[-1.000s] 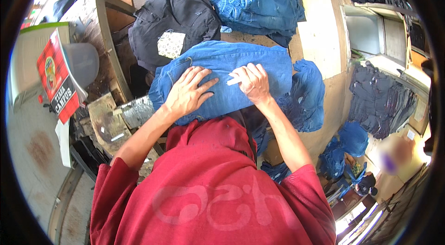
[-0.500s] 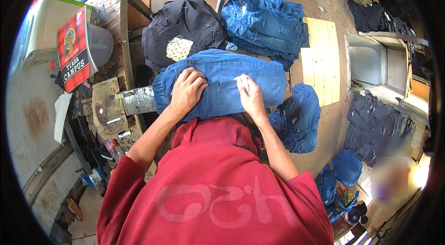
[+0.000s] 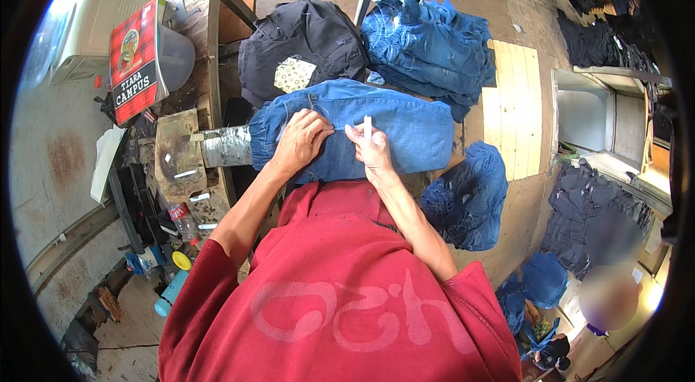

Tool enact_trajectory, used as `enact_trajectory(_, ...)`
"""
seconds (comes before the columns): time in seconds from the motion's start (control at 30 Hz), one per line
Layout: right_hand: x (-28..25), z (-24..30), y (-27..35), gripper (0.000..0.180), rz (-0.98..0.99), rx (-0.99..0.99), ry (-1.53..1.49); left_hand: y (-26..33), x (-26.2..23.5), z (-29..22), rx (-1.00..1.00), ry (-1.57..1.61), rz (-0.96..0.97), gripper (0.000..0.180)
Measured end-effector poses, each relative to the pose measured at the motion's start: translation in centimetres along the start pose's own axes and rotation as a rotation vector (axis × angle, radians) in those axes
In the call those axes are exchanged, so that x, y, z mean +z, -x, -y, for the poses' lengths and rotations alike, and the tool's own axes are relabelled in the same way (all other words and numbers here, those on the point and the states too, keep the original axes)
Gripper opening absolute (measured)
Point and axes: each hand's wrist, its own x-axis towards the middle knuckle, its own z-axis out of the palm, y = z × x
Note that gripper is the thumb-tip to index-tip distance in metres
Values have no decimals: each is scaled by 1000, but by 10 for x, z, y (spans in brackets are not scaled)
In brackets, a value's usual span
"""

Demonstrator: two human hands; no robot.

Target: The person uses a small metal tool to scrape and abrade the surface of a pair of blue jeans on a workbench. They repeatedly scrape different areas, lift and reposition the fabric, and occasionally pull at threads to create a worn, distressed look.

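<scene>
Blue jeans (image 3: pixel 416 125) are drawn over a horizontal wooden post (image 3: pixel 226 146), their gathered elastic edge at its left. On the left part of the denim rests my left hand (image 3: pixel 302 140), fingers bent together and pinching the cloth beside a small frayed spot. Just right of it, my right hand (image 3: pixel 373 150) grips a short white stick (image 3: pixel 368 126) that points up between thumb and fingers. What the stick is made of, I cannot tell. The right hand's fingertips are close to the cloth and to my left hand.
Beyond the post lie a black garment pile (image 3: pixel 300 45) and a blue denim pile (image 3: pixel 427 45). Another denim garment (image 3: pixel 467 197) hangs or lies at the right. A wooden block (image 3: pixel 179 147) carries the post. A red plaid box (image 3: pixel 134 60) stands far left, with a bottle (image 3: pixel 182 221) below.
My right hand has moved left toward my left hand and turned, so the white stick now points up. The whole view has shifted slightly.
</scene>
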Motion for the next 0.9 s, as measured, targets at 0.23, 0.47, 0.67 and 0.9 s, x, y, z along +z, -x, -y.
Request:
enact_trajectory(0.23, -22, 17, 2, 20, 200, 35, 33, -9, -19, -14, -30, -29, -39, 12)
enact_trajectory(0.47, -27, 30, 28, 24, 221, -261, 447, -5, 11, -69, -808, 545, 145, 33)
enact_trajectory(0.67, -28, 22, 29, 26, 147, -334, 566, -6, 24, -53, -1039, 1020, 152, 33)
enact_trajectory(0.9, -27, 10, 29, 21, 127, -20, 94, -5, 23, -49, -1042, 1037, 168, 21)
